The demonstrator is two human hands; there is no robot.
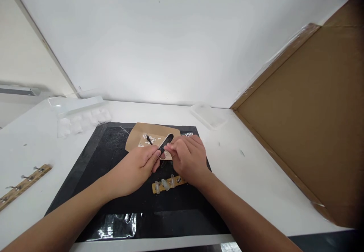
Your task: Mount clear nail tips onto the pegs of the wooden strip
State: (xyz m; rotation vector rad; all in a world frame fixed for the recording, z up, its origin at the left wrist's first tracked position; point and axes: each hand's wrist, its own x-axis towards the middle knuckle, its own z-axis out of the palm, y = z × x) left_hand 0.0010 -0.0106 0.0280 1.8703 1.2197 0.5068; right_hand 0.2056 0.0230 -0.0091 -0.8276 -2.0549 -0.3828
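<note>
Over the black mat, my left hand [143, 161] is closed around the lower end of a black nail file [167, 141] with a pale edge. The file's rounded tip points up and away to the right. My right hand [189, 155] is closed, its fingertips pinched together against the side of the file. Whatever small thing they may hold is hidden. Below my hands lies a wooden strip [155, 188] carrying several clear false nail tips [165, 184]; my right hand covers its right end. Behind them, small white pieces [153, 140] and a dark slender item [149, 139] lie on brown paper [133, 138].
The black mat [93, 176] covers the middle of the white table [244, 168]. At back left stands a clear compartment box [82, 121] with white contents; a translucent tray [209, 116] lies at back right. A wooden strip with metal clips [25, 183] is far left. Cardboard [301, 104] walls the right.
</note>
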